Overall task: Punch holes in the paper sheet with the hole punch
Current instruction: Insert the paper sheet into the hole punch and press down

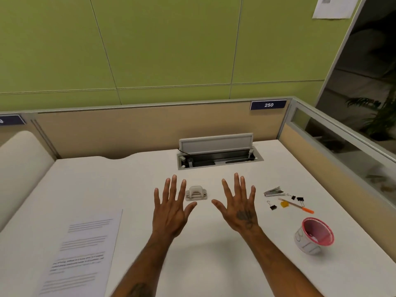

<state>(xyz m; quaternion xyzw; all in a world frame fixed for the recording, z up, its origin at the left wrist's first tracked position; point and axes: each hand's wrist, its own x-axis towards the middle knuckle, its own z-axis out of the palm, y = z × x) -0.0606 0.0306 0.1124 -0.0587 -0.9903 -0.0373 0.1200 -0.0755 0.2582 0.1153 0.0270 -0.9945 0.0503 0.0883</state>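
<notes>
Above a white desk point(150, 172), the person's left hand point(171, 211) and right hand point(241, 207) are spread flat, palms down, fingers splayed, holding nothing. The small grey hole punch point(196, 193) sits between them, just beyond the thumbs. The printed paper sheet point(81, 251) lies well left of the left hand.

A pale grey plastic hole punch point(196, 192) sits on the off-white desk point(214, 254). The white paper sheet point(83, 251) carries grey and black text lines. The paper cup point(314, 235) shows a pink inside, its outer pattern seemingly grey on white.
</notes>
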